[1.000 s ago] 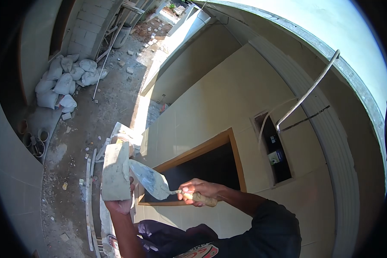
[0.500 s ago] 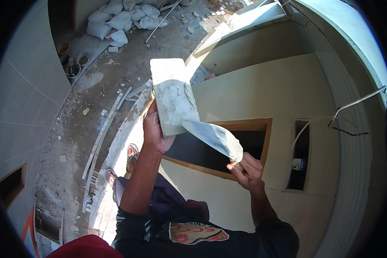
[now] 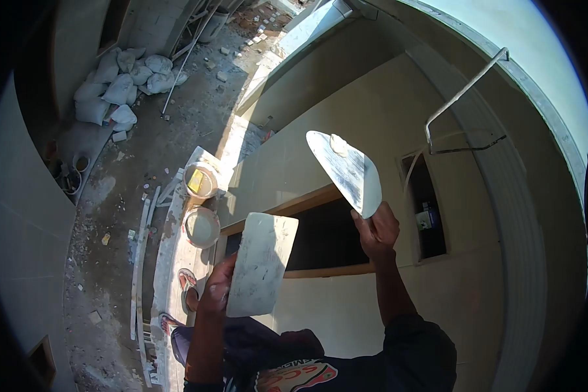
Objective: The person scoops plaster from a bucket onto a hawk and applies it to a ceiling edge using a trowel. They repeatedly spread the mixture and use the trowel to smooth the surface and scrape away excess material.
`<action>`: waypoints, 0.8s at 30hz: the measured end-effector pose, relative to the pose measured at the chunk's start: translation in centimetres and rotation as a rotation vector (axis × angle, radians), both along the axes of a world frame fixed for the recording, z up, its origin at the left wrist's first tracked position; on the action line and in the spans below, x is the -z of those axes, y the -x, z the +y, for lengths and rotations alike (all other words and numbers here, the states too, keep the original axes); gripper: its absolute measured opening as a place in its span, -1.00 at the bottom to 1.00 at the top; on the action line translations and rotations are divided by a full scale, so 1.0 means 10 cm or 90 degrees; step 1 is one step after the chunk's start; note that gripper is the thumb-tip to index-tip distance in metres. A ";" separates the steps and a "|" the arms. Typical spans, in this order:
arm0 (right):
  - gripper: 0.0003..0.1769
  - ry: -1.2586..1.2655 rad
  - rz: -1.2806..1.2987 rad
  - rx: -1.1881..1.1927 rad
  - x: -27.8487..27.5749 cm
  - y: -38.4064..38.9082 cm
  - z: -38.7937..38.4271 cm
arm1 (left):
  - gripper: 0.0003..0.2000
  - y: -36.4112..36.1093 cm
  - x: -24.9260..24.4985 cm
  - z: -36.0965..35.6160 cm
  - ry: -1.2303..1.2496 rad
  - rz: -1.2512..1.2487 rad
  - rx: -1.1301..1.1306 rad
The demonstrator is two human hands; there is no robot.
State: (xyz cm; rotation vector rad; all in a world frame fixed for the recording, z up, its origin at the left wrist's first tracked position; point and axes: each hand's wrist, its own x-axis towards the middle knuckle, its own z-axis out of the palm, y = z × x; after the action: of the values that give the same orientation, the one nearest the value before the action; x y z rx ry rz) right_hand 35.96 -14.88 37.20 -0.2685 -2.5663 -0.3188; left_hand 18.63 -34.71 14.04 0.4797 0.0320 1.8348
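Observation:
My left hand (image 3: 220,285) grips a plaster-smeared rectangular hawk board (image 3: 262,264) by its left edge, low in front of my body. Its pale face is turned up toward me. Held higher and to the right, a trowel (image 3: 353,175) with a broad rounded blade has its handle in my right hand (image 3: 377,234). A small dab of putty (image 3: 338,145) sits near the blade's tip. Trowel and board are apart, with the wall behind both.
Two buckets, one with a yellow object inside (image 3: 195,181), stand near my feet on a raised walkway (image 3: 166,277). A wood-framed opening (image 3: 320,269) and a recess (image 3: 430,228) break the wall. A bent metal rod (image 3: 460,91) juts out at right. White sacks (image 3: 119,88) lie below.
The trowel has left the board's edge and swung upward, now carrying a dab of putty. My left hand has lowered the board toward my body. The camera view has shifted, and both buckets now show.

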 end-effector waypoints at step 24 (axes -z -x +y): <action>-0.61 -0.169 0.195 0.162 -1.32 0.44 0.81 | -0.59 -1.78 3.23 -1.87 0.445 -0.413 0.018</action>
State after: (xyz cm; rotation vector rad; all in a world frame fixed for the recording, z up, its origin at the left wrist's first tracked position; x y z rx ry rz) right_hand 31.57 -6.75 50.36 -0.5042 -2.1612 -0.6539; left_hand 36.40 -53.38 -18.28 -0.5990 0.2127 1.7362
